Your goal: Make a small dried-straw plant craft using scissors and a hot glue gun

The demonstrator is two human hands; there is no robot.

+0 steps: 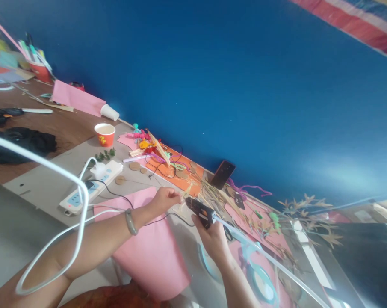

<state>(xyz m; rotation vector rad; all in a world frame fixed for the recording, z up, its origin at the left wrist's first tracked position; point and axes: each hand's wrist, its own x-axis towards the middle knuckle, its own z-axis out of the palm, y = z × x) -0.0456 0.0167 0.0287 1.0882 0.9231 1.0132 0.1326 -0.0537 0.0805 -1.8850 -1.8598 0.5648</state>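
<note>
My right hand is wrapped round a black and orange glue gun with a long clear glue stick sticking out of its back. The nozzle points left toward my left hand. That hand is closed in a pinch on a thin straw-coloured stem just in front of the nozzle. A grey-green bangle sits on my left wrist. Both hands hover over pink paper on the table.
A white power strip with white cable lies left of the hands. A red paper cup, wooden discs, orange paper with craft bits, a dark phone leaning on the blue wall, dried leaves and tape rolls surround them.
</note>
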